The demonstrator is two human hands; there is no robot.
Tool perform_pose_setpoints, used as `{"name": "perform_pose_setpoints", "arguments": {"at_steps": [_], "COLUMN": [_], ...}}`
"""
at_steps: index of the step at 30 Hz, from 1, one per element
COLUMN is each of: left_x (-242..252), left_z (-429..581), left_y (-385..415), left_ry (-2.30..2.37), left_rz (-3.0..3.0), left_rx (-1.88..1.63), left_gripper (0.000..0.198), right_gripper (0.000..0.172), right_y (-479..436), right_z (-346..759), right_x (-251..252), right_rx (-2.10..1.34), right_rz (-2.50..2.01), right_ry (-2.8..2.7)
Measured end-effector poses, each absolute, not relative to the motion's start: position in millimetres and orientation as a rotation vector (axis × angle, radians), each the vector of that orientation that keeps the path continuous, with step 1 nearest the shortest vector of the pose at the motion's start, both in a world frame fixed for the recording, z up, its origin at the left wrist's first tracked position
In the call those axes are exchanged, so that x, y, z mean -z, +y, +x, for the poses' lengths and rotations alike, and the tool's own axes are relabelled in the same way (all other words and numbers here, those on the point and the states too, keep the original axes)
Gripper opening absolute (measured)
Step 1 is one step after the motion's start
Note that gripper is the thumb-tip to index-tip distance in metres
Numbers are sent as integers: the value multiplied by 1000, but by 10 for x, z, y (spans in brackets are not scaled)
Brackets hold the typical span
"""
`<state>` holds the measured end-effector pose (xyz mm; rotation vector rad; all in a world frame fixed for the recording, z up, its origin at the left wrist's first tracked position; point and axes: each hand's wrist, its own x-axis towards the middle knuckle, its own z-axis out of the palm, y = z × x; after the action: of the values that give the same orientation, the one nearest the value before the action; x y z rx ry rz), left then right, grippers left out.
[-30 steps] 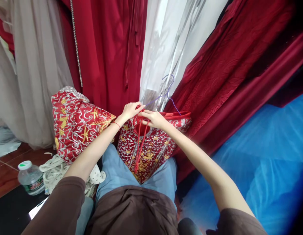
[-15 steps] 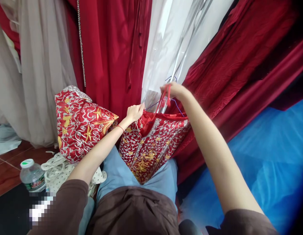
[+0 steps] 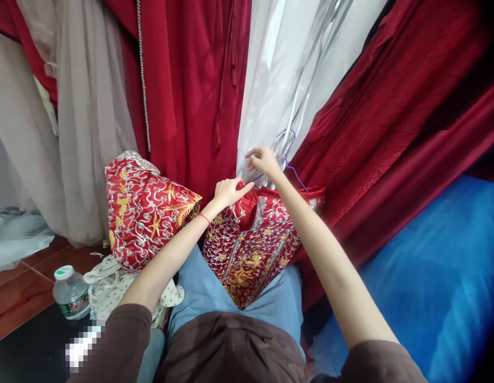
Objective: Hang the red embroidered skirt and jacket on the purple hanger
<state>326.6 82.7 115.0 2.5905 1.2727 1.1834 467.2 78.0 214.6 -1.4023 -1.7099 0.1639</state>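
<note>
A red embroidered garment (image 3: 247,266) with silver and gold patterns lies across my lap, its upper edge raised. My left hand (image 3: 228,192) is at that edge, fingers closed on the red fabric and thumb stretched to the right. Just above and to the right, my right hand (image 3: 263,160) hovers with loosely bent fingers apart; I see nothing in them. A thin purple hanger (image 3: 298,176) shows behind the garment's top edge, partly hidden by my right wrist. The sleeve-like embroidered part (image 3: 151,213) puffs out left of my left forearm.
Red drapes (image 3: 187,96), a white cloth (image 3: 266,80) and grey tulle (image 3: 83,122) hang in front. Blue fabric (image 3: 438,266) spreads on the right. At left stand a water bottle (image 3: 71,298) and a dotted white cloth (image 3: 111,290) by a dark surface (image 3: 27,346).
The red straps that hung from my right hand are out of its fingers. That hand has moved left and slightly down, closer to my left hand. My left thumb has stretched out.
</note>
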Motion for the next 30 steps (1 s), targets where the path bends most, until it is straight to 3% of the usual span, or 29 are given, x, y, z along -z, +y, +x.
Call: {"name": "perform_pose_setpoints", "arguments": {"at_steps": [4, 7, 11, 14, 22, 30], "left_x": [-1147, -1129, -1102, -1088, -1081, -1104], "left_z": [3335, 3406, 3459, 3475, 3507, 3454], "left_y": [835, 824, 797, 774, 702, 803], "left_ry": [1359, 1472, 1537, 1552, 1619, 1462], "left_rz": [2542, 2496, 2478, 2485, 2423, 2243], "left_rx": [-1198, -1212, -1229, -1246, -1290, -1353], "left_gripper": [55, 46, 43, 52, 68, 66], "right_gripper": [16, 17, 17, 18, 30, 35], "right_y": [23, -555, -695, -457, -182, -268], "right_z": [4743, 4759, 4737, 4665, 4472, 4536], "right_x": [-1826, -1133, -18, 438, 639, 374], "right_rx": [-16, -9, -271, -371, -291, 307], "right_rz": [-1042, -974, -1280, -1565, -1524, -1708], "right_ry": [-1567, -1265, -989, -1072, -1061, -968]}}
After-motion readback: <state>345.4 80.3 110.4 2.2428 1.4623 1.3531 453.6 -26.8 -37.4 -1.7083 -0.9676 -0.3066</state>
